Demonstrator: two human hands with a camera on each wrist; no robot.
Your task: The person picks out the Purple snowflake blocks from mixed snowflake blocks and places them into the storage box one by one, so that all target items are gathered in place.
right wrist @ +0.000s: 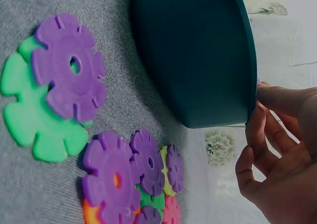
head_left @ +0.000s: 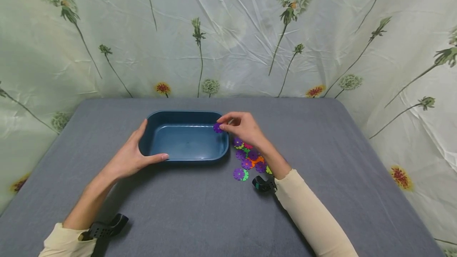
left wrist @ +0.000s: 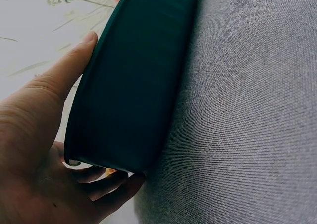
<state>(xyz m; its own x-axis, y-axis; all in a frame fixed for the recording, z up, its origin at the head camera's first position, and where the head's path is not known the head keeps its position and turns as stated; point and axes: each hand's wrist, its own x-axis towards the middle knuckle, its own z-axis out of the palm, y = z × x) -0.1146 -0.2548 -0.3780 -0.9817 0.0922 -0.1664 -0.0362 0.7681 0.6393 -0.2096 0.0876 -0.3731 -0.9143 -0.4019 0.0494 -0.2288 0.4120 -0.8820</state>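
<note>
Foreground: noted black mount (head_left: 103, 230) at left wrist, could not make out markings at that size. On grey cloth (head_left: 196, 205) beyond, logged overlapping notched discs (head_left: 253, 156), purple, green and orange among them, just right of blue tray (head_left: 182, 142). Saw left hand (head_left: 130, 158) spread wide, gripping tray's left end. Observed right hand (head_left: 244, 128) nearly closed, pinching purple disc (head_left: 216, 129) at tray's right end. Recorded flower-printed backdrop (head_left: 232, 31) behind.

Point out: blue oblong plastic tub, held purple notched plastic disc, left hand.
Blue oblong plastic tub (head_left: 184, 141), head view: bare inner floor.
Held purple notched plastic disc (head_left: 217, 128), head view: uncovered left part.
Left hand (head_left: 133, 153), head view: back of it.
</note>
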